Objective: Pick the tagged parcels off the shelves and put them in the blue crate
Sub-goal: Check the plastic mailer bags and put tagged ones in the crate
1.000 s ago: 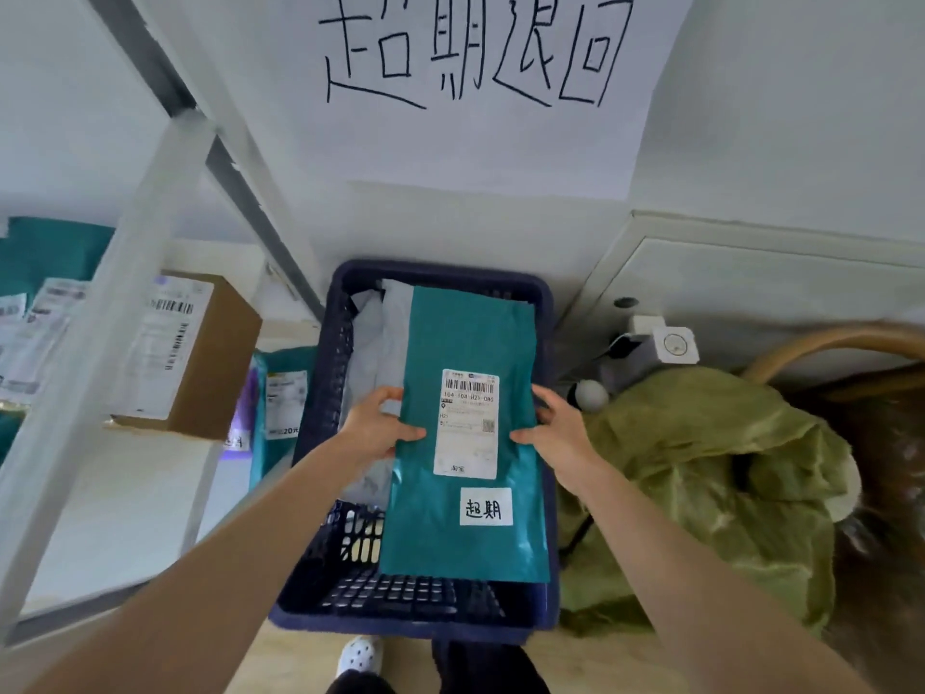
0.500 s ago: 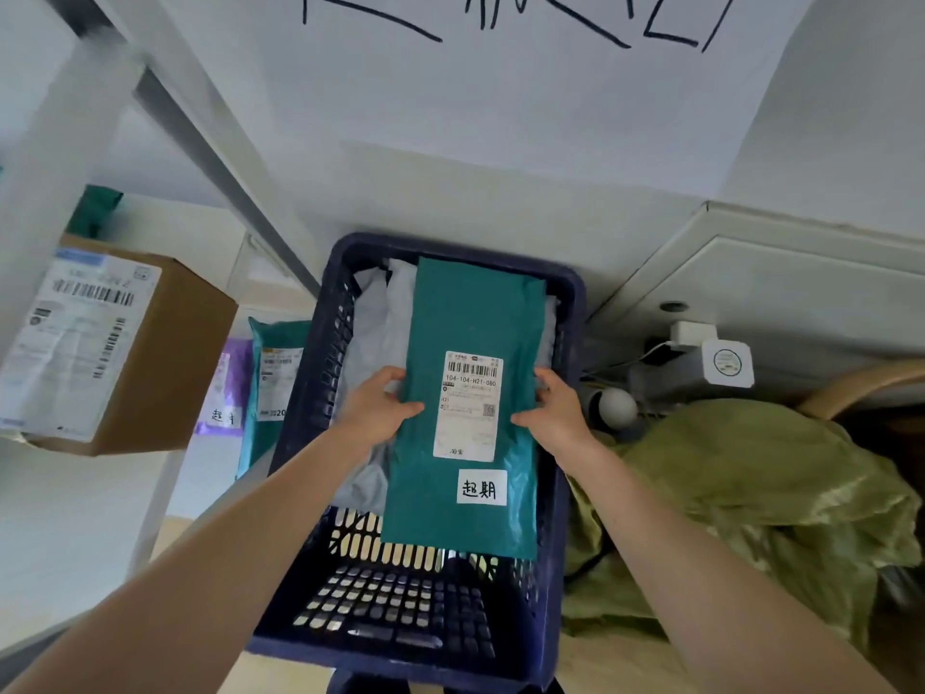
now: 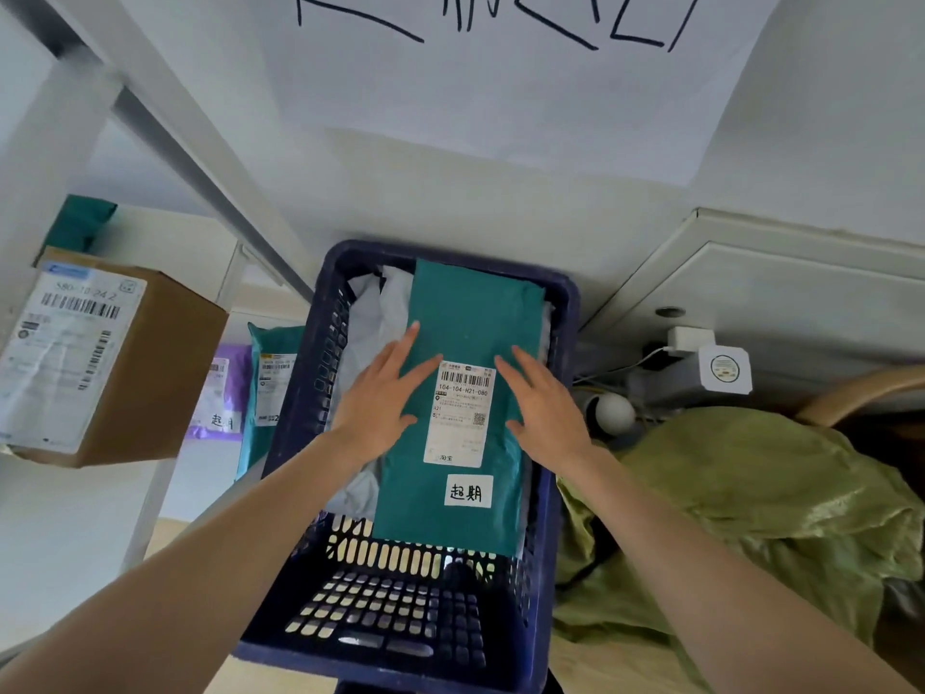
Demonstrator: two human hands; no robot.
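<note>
A teal parcel (image 3: 470, 313) with a white shipping label and a small handwritten tag lies in the blue crate (image 3: 550, 568), on top of pale grey bags (image 3: 370, 323). My left hand (image 3: 380, 398) hovers flat over the parcel's left edge, fingers straight. My right hand (image 3: 545, 408) is spread over its right edge, fingers straight too. Neither hand grips it. On the shelf at left stand a purple tagged parcel (image 3: 222, 393) and another teal parcel (image 3: 273, 383).
A brown cardboard box (image 3: 125, 363) with a barcode label sits on the white shelf (image 3: 60, 518) at left. A crumpled green sack (image 3: 751, 503) lies right of the crate. A white plug and a small round camera (image 3: 613, 413) sit by the wall.
Both hands have let go of the teal parcel and opened flat above it. The parcel now rests in the crate. The view has moved closer.
</note>
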